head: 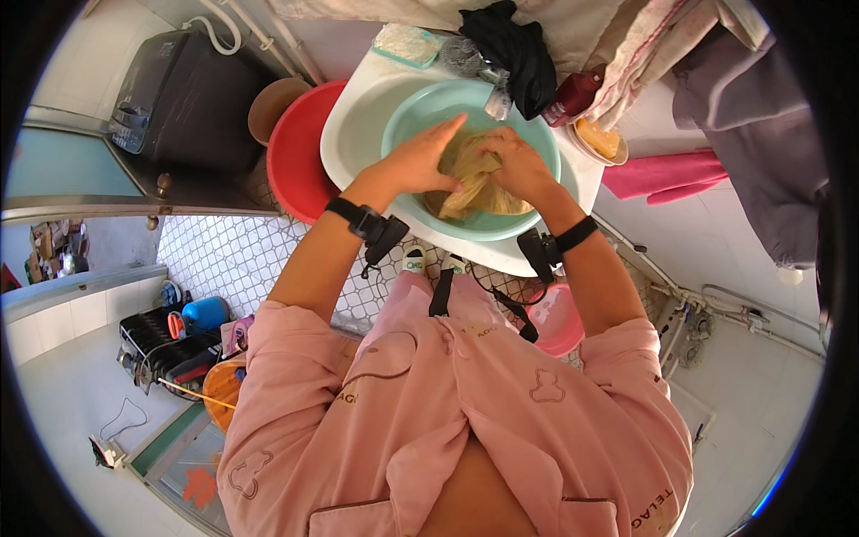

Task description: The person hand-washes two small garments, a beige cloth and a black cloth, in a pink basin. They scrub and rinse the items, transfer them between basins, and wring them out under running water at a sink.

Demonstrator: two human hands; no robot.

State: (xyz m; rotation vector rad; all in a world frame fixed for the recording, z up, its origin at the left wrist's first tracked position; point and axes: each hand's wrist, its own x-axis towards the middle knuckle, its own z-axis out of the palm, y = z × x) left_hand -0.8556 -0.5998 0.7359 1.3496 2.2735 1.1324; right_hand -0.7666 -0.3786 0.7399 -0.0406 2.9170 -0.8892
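A light green plastic basin [405,114] with water stands in a white washbasin [342,134]. Wet yellowish-brown cloth [480,184] lies bunched in it. My right hand [513,161] grips a fold of the cloth at its upper right. At the cloth's left side is my left hand [426,158], thumb and fingers spread apart, the thumb close to or touching the fabric. Both wrists carry black straps with small devices.
A red tub [295,161] and brown bowl [272,111] stand left. Black cloth [520,57] hangs by the basin's back rim, near a dark red bottle [574,97] and yellow soap [597,139] in a dish. A pink basin [560,322] is below right.
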